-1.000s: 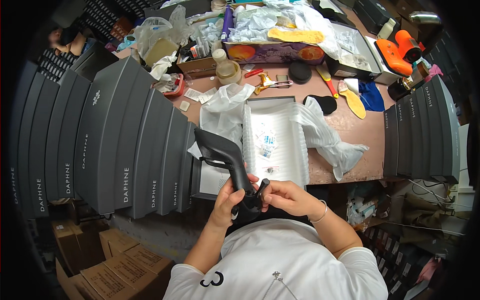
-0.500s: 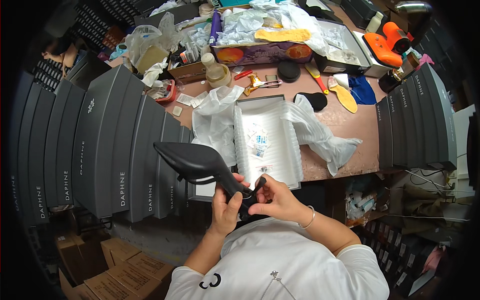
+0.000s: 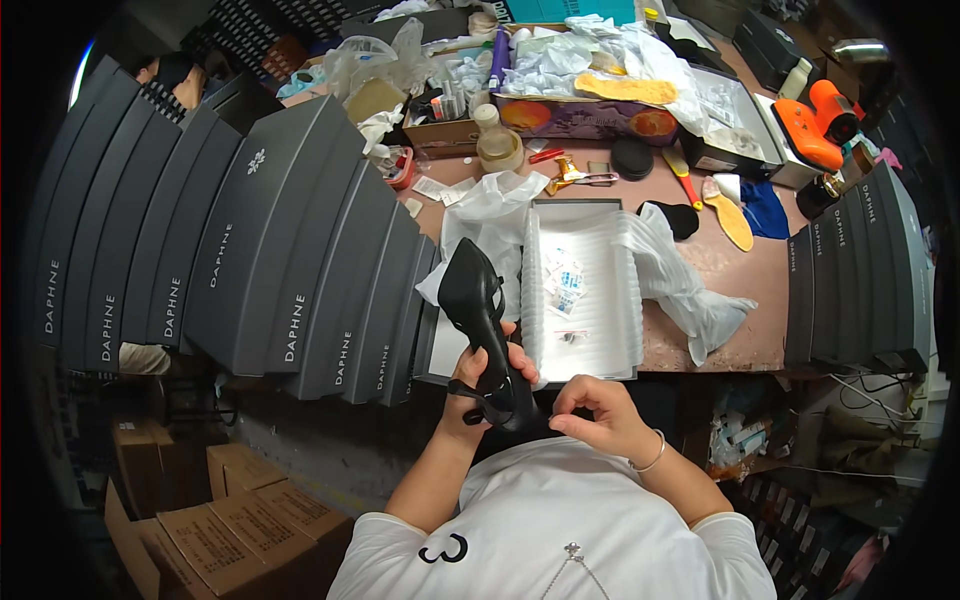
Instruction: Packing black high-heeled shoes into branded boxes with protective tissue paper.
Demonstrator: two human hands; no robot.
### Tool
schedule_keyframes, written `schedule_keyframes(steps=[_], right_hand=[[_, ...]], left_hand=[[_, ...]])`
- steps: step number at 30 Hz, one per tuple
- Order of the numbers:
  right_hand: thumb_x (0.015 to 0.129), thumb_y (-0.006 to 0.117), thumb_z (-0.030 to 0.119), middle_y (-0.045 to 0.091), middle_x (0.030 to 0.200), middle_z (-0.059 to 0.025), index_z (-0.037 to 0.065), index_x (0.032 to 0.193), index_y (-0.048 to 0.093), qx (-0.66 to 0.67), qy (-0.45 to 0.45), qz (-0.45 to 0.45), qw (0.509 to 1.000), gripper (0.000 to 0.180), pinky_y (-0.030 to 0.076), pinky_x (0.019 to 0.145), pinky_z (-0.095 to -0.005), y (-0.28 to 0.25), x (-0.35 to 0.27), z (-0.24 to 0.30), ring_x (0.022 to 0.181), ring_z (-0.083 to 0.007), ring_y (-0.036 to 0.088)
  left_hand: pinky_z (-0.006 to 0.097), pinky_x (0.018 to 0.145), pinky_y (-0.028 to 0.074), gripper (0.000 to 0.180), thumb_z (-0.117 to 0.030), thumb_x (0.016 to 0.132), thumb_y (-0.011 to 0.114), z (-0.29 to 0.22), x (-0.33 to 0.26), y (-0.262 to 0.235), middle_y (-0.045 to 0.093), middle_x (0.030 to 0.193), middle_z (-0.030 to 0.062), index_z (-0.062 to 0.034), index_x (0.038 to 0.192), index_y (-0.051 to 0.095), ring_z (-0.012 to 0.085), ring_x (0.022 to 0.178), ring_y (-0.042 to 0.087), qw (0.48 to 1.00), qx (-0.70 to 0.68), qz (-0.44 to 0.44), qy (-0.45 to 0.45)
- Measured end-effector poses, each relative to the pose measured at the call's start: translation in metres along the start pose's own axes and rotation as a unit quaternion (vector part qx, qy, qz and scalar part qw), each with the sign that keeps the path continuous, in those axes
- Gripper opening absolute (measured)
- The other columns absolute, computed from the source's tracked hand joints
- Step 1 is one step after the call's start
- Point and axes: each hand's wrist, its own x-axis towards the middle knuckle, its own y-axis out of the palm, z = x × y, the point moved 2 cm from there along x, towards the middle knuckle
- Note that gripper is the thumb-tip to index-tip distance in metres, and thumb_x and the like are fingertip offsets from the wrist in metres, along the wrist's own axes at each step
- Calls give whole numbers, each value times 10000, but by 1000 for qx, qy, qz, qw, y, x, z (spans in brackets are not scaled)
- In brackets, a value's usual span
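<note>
A black heeled shoe stands tilted in front of me with its toe pointing away. Wrapped around its middle is my left hand, closed on it. A thin black strap and the heel end are turned towards my body. Just right of the heel end, my right hand is pinched, thumb against fingertips; whatever is between them is too small to make out. Beyond my hands lies an open shoebox lined with white ribbed foam, holding small white packets.
White tissue paper spills over both sides of the shoebox. Stacks of dark grey shoeboxes stand at the left and right. Further back are a bottle, a brush, yellow insoles and an orange tool.
My left hand has turned the shoe more upright, its toe swinging rightward. My right hand has come away from the strap near the heel and now sits apart from it. The whole view has shifted.
</note>
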Motion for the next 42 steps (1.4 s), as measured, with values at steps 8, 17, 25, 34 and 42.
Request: schedule_keyframes(steps=[8, 17, 25, 34, 42], right_hand=[[775, 737, 85, 579, 685, -60, 9, 1229, 576, -227, -119, -3, 967, 487, 443, 536, -277, 5, 6, 34, 576, -159, 560], [811, 709, 230, 626, 889, -119, 37, 1168, 596, -411, -74, -19, 909, 420, 504, 692, -380, -33, -3, 15, 783, -298, 618], [698, 753, 161, 636, 1088, -207, -3, 1241, 488, -601, 205, -157, 756, 625, 454, 861, -470, -238, -12, -69, 992, -371, 616], [802, 741, 163, 645, 1061, -142, -19, 1197, 507, -245, -22, -285, 926, 493, 483, 835, -340, -118, 0, 78, 952, -214, 619], [716, 812, 224, 497, 1289, -182, 72, 1261, 529, -374, -174, -280, 867, 633, 398, 1002, -414, -74, 24, 85, 1213, -321, 464]], left_hand=[[363, 800, 521, 536, -351, 920, 567, 1, -3, -3, 629, 896, 132, 36, 1266, 433, 263, 869, 639, 998, 47, 33, -22], [364, 832, 496, 461, -254, 907, 603, -66, 28, -42, 638, 1025, 214, 64, 1229, 510, 301, 922, 639, 800, 585, -120, -54], [355, 1010, 415, 497, -111, 864, 672, -3, 36, 9, 564, 1266, 149, 23, 1309, 496, 225, 1196, 525, 840, 542, 12, 35], [448, 1100, 281, 1192, -354, 655, 858, 56, 33, 90, 248, 1465, 278, 21, 1478, 83, 403, 1355, 307, 713, 648, 193, 186], [336, 901, 458, 402, -232, 966, 541, 45, 23, 2, 610, 1119, 114, 41, 1259, 502, 197, 1041, 578, 937, 306, -114, 123]])
